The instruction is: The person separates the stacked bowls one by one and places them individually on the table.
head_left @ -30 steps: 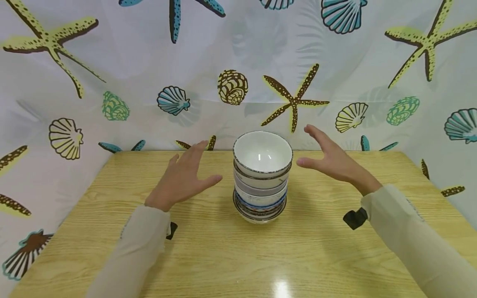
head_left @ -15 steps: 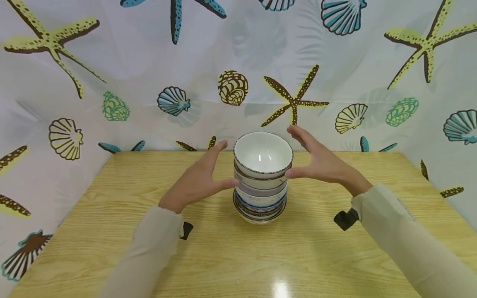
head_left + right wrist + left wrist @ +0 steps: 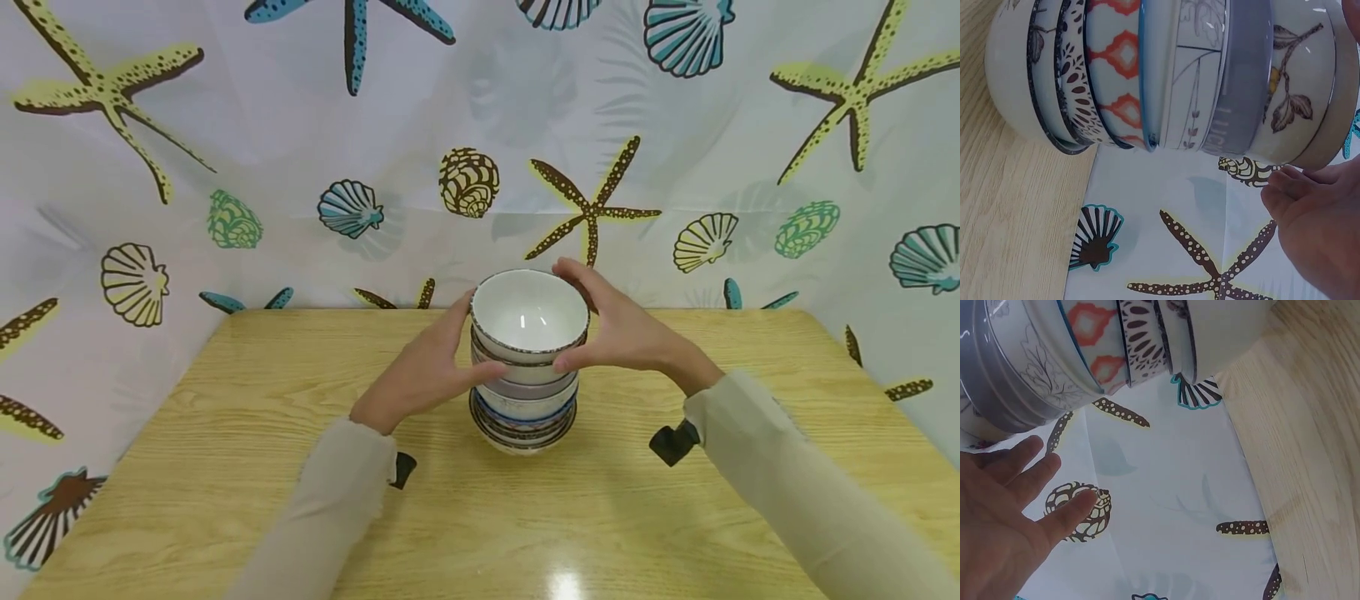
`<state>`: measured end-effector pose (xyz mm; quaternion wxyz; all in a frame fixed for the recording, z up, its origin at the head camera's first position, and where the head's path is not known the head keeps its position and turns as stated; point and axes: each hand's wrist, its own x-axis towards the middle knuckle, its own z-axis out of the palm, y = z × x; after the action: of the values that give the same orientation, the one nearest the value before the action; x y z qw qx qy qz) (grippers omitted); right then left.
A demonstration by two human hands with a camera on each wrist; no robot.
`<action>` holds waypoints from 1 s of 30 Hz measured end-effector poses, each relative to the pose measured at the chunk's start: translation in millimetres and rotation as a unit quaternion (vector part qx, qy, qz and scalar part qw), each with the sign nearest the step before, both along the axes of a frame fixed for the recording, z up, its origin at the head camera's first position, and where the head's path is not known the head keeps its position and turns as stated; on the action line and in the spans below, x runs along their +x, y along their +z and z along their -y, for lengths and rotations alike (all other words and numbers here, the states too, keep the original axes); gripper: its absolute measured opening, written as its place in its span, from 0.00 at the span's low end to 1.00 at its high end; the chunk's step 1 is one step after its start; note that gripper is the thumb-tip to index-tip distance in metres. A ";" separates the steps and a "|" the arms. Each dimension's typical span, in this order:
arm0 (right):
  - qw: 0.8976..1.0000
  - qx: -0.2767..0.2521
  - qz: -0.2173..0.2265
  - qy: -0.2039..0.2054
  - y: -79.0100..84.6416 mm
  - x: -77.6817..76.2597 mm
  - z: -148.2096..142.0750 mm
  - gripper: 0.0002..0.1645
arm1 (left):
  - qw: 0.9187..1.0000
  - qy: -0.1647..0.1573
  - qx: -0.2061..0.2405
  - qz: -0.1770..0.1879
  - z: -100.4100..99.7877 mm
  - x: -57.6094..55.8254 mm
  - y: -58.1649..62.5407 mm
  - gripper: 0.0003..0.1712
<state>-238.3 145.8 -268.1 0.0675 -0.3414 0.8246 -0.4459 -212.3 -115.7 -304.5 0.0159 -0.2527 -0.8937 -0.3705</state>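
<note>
A tall stack of several nested bowls stands on the table; its top bowl [image 3: 530, 308] is white inside with a dark speckled rim. Below it, the right wrist view shows a leaf-painted bowl [image 3: 1300, 81], a grey bowl [image 3: 1244, 81] and an orange-patterned bowl [image 3: 1116, 56]. My left hand [image 3: 427, 367] is at the stack's left side, thumb across its front, fingers extended beside the upper bowls. On the opposite side, my right hand [image 3: 622, 333] has its fingers behind the top rim and its thumb in front, fingertips right at the upper bowls.
The stack stands on a light wooden table [image 3: 480, 517]. Behind and beside the table hangs a white cloth [image 3: 420, 108] printed with shells and starfish. A black strap part [image 3: 673, 443] hangs under the right sleeve cuff.
Both hands have moved inward from either side of the stack to its upper bowls. The stack itself has stayed in place.
</note>
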 end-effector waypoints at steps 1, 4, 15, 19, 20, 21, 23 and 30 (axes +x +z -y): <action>1.000 -0.002 0.000 0.003 -0.1 0.0 1.2 0.77 | 1.000 -0.002 0.002 -0.001 -0.7 0.0 -0.6 0.64; 1.000 -0.009 0.003 0.008 -0.3 -0.3 4.8 0.76 | 1.000 -0.005 0.009 0.004 -2.1 0.5 -2.0 0.61; 0.997 -0.063 0.046 -0.008 -6.6 -2.4 12.9 0.83 | 0.999 -0.003 0.029 0.018 -5.4 3.1 -2.8 0.62; 0.994 -0.087 0.064 -0.023 -12.4 -2.1 14.9 0.85 | 0.999 -0.007 0.034 0.013 -5.7 2.6 -3.8 0.63; 0.993 -0.092 0.069 -0.026 -13.5 -1.8 15.7 0.85 | 0.999 -0.007 0.035 0.012 -5.5 2.7 -3.9 0.63; 0.993 -0.095 0.070 -0.030 -14.5 -1.6 16.6 0.85 | 0.999 -0.007 0.036 0.013 -5.4 2.6 -4.1 0.64; 0.993 -0.096 0.064 -0.038 -16.3 -0.9 18.0 0.83 | 0.999 -0.007 0.038 0.013 -4.8 2.6 -4.5 0.64; 0.993 -0.098 0.020 -0.062 -21.8 3.0 18.5 0.80 | 0.999 -0.007 0.038 0.012 -5.4 2.2 -7.4 0.62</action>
<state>-235.3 127.3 -289.8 0.0228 -0.2856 0.7949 -0.5348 -210.1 -110.3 -311.9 0.0122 -0.2541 -0.8771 -0.4075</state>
